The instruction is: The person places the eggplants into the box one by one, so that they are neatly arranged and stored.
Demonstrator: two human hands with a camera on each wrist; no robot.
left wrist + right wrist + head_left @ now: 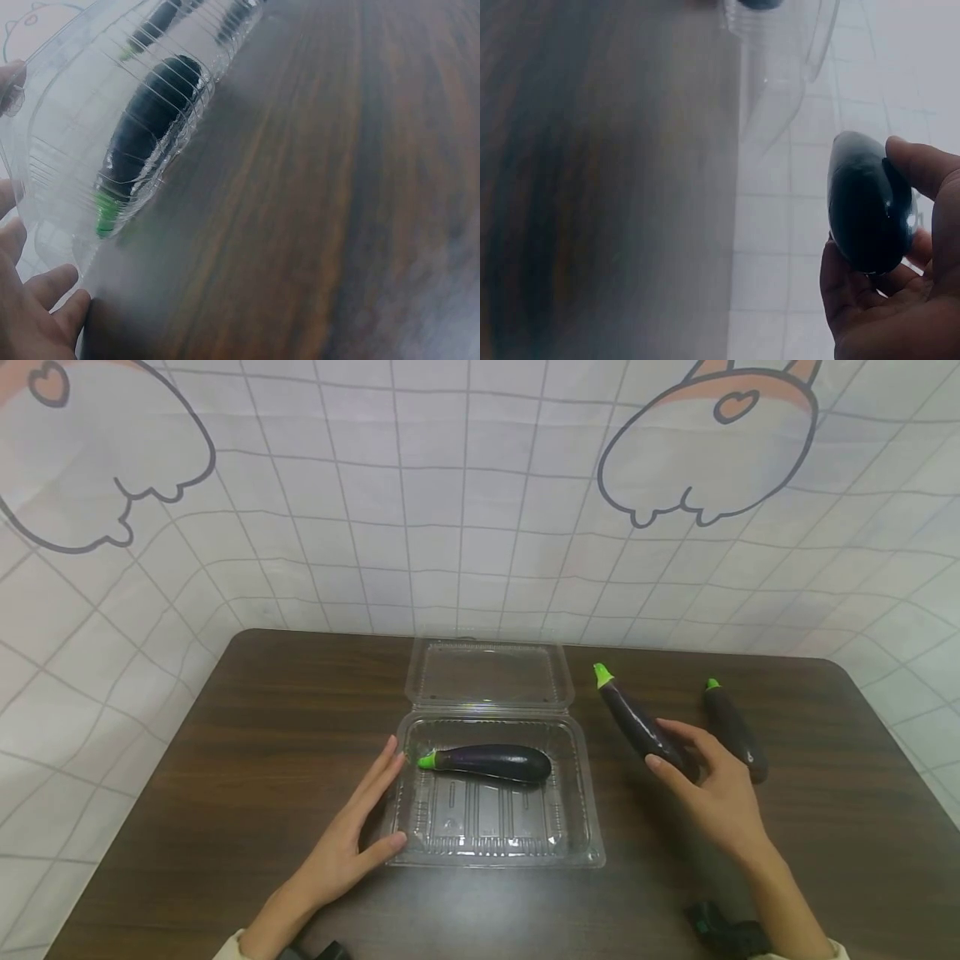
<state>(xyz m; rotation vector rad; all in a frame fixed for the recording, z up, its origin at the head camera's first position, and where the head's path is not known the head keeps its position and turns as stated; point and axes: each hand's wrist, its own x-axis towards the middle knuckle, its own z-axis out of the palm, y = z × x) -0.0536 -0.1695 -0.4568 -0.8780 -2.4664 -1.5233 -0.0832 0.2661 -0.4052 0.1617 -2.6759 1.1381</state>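
Eggplant (636, 722) in right hand (720, 795)

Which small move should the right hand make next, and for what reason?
Probably the right hand should carry its eggplant left, over the open clear container: another eggplant already lies inside, with free space on its near side, and the left hand is at the container's left edge.

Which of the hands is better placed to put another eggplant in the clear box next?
Probably the right hand: it grips an eggplant to the right of the clear box. The left hand holds no eggplant and is spread at the box's left edge.
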